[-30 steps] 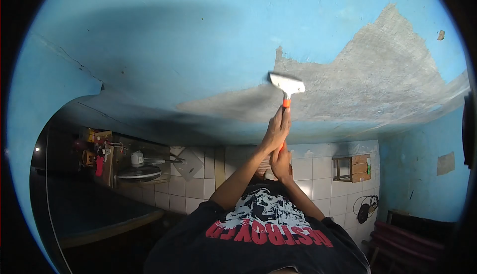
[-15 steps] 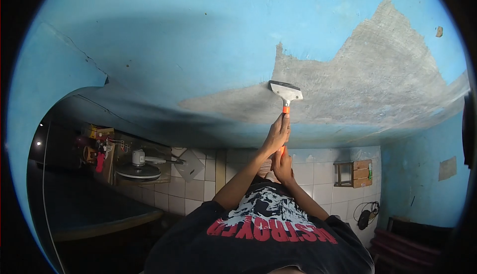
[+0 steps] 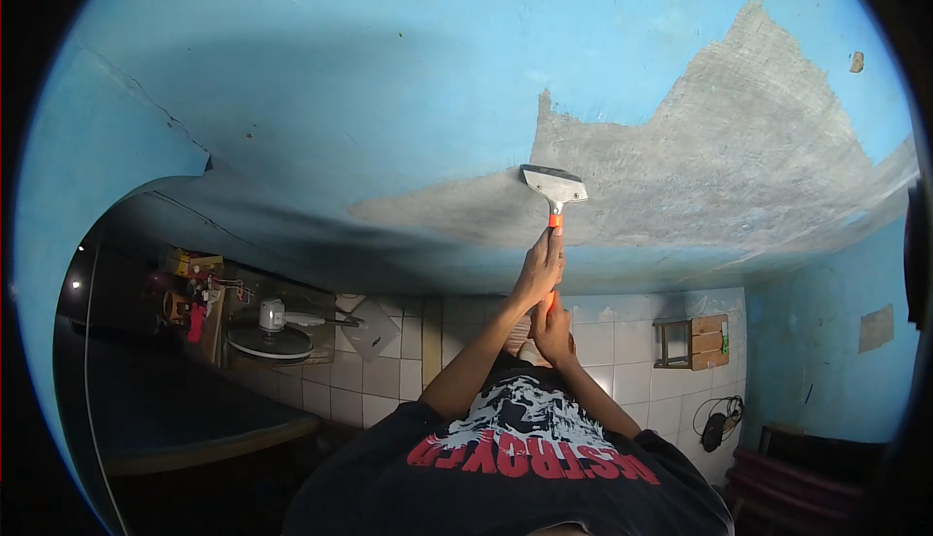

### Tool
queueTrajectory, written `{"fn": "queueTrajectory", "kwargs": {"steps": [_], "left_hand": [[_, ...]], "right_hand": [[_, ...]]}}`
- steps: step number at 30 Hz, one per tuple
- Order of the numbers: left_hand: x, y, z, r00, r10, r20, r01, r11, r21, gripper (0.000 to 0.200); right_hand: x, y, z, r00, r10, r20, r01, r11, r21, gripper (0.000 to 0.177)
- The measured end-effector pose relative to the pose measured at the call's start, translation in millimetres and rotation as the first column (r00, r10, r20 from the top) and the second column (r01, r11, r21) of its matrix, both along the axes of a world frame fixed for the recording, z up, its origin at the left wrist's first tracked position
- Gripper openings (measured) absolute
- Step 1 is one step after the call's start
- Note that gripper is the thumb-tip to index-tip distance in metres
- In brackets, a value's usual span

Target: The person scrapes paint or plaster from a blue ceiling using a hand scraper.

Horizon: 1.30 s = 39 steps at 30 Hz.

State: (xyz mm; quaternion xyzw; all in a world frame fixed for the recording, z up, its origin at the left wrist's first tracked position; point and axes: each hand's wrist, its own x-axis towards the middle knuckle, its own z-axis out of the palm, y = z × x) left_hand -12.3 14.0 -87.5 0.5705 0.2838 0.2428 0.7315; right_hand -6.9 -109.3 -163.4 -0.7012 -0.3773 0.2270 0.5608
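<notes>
A wide-bladed scraper [image 3: 555, 186] with a silver head and an orange-and-black handle is held out in front of me. Its dark blade edge points at the wall, over the bare grey patch [image 3: 671, 181] below the blue paint [image 3: 437, 79]. My left hand [image 3: 541, 269] is closed around the upper handle, just under the head. Lower down, my right hand [image 3: 553, 332] grips the handle's end, where a bit of orange shows. Whether the blade touches the wall is hard to tell.
On the right, a small wooden stool [image 3: 708, 342] and a coiled black cable [image 3: 717, 427] are on the tiled floor [image 3: 627, 342]. To the left stand a round dark lid [image 3: 270, 342] and a cluttered shelf [image 3: 199, 293]. A dark tabletop [image 3: 194, 419] lies at lower left.
The scraper head has shifted slightly left and downward in view, and tilts a little differently. Both hands keep their grip on the handle.
</notes>
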Motion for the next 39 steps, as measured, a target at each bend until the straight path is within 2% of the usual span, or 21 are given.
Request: {"fn": "queueTrajectory", "kwargs": {"steps": [1,3,4,6,7,8,9,10,11,13,14,16,17,19,23,26,28,31,34,38,39], "left_hand": [[2,0,-14,1.0,0.008,-0.026,-0.009,0.999,-0.035,0.045],[1,-4,-12,0.999,0.015,-0.051,-0.019,0.997,-0.07,0.045],[1,-4,-9,0.997,0.023,-0.077,-0.026,0.999,-0.035,0.045],[6,8,-1,0.994,0.032,-0.102,-0.031,0.999,0.008,0.044],[13,18,1,0.995,0.104,0.006,-0.098,0.922,0.375,0.044],[16,22,0,0.983,0.131,0.13,-0.184,0.713,0.676,0.043],[12,17,21,0.983,0.136,0.126,-0.185,0.718,0.671,0.043],[9,15,44,0.994,0.083,0.072,-0.107,0.89,0.443,0.043],[6,13,61,0.999,0.015,0.036,-0.021,0.984,0.176,0.043],[4,7,36,0.999,0.027,0.028,-0.032,0.981,0.192,0.044],[3,1,22,0.998,0.058,-0.011,-0.056,0.991,0.123,0.044],[2,-5,2,0.995,0.063,-0.079,-0.064,0.998,-0.009,0.045],[4,-4,6,0.995,0.061,-0.077,-0.062,0.998,-0.008,0.045],[7,3,29,0.998,0.044,-0.048,-0.04,0.995,0.087,0.046],[12,17,60,1.0,0.007,0.024,-0.011,0.984,0.175,0.046],[9,5,23,1.0,0.022,0.004,-0.022,0.995,0.094,0.046],[8,-4,12,0.999,0.04,-0.036,-0.039,0.999,0.038,0.045],[8,-3,25,0.999,0.04,-0.035,-0.041,0.999,-0.005,0.045],[8,-1,26,1.0,0.019,-0.021,-0.018,0.999,0.037,0.044],[9,-5,6,0.999,0.03,-0.039,-0.032,0.999,-0.042,0.044],[8,-5,6,0.997,0.034,-0.065,-0.036,0.999,-0.038,0.044]], "right_hand": [[-1,-1,-8,1.0,-0.003,-0.001,0.003,1.0,-0.004,0.024],[-2,0,-18,0.974,-0.045,0.22,0.043,0.999,0.015,0.026],[-1,-1,-21,0.974,-0.046,0.223,0.043,0.999,0.018,0.026],[0,8,9,1.0,-0.017,-0.025,0.018,0.999,0.031,0.029],[3,18,13,0.999,-0.016,-0.028,0.017,0.999,0.028,0.029],[7,28,15,0.991,-0.054,0.126,0.041,0.993,0.107,0.03],[8,32,18,0.956,-0.101,0.276,0.049,0.981,0.19,0.031],[5,34,22,0.985,-0.085,0.153,0.059,0.984,0.168,0.033],[4,32,20,0.985,-0.084,0.153,0.058,0.984,0.17,0.033],[0,20,14,1.0,-0.016,0.01,0.015,0.994,0.109,0.034],[-1,12,15,1.0,-0.019,0.012,0.017,0.994,0.112,0.034],[-3,-4,20,0.986,0.004,-0.165,-0.024,0.993,-0.114,0.025],[-1,-2,22,0.987,0.002,-0.163,-0.021,0.993,-0.113,0.025],[3,10,26,1.0,-0.022,-0.008,0.023,0.998,0.065,0.034],[10,30,37,0.987,-0.074,0.145,0.044,0.979,0.2,0.035],[10,11,12,0.995,-0.032,0.095,0.021,0.994,0.111,0.035],[6,-4,-2,0.999,0.005,-0.049,-0.008,0.999,-0.051,0.03],[9,-2,13,0.998,0.004,-0.068,-0.013,0.991,-0.133,0.033],[9,-2,14,0.999,0.013,-0.052,-0.017,0.997,-0.071,0.032],[9,-6,2,1.0,0.01,-0.009,-0.011,0.995,-0.099,0.031],[8,-8,6,0.998,0.011,-0.068,-0.02,0.992,-0.125,0.029]]}}
